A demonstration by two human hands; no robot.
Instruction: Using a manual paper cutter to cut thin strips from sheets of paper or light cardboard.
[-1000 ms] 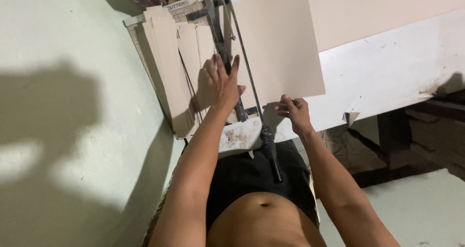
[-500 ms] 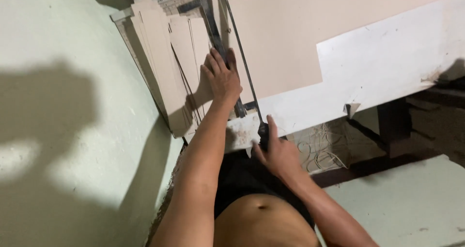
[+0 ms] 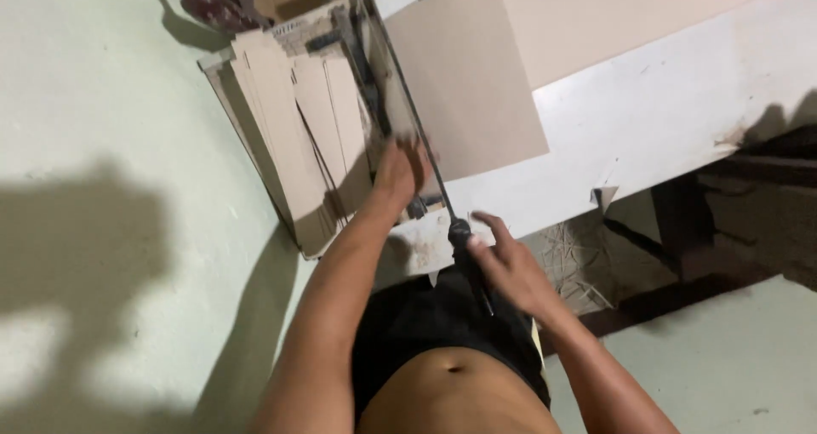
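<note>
Along the near edge of the white workbench (image 3: 681, 119): we stand over a manual lever cutter, looking straight down at our own two hands.
Cutter: a dark metal lever-arm cutter with a long thin bar (image 3: 408, 102) running from the far edge of the bench toward us, ending in a black handle grip (image 3: 466, 255) that overhangs the near edge.
Sheet: a large pale tan flat tile or board (image 3: 477, 85) lies on the bench just right of the bar, its left edge tucked against the cutting line.
Strips: a stack of narrow tan cut strips (image 3: 289, 136) lies on the cutter's base at its left side, near the bench's left corner.
Left hand: our left hand (image 3: 400, 174) rests flat near the bar at the near end of the cutter; it is motion-blurred, so we cannot tell whether the fingers are spread or closed.
Right hand: our right hand (image 3: 502, 259) is at the black handle, fingers apart and loosely curled, touching the grip but not clamped around it.
Doing it well: in our judgement, we should wrap the right hand fully round the grip before loading it, keep the left hand pressing the work flat and well clear of the bar's path, and move the lever in one even stroke so the sheet does not skew.
Below the bench: dark frame members (image 3: 681, 230) and a pale floor (image 3: 740, 366).
</note>
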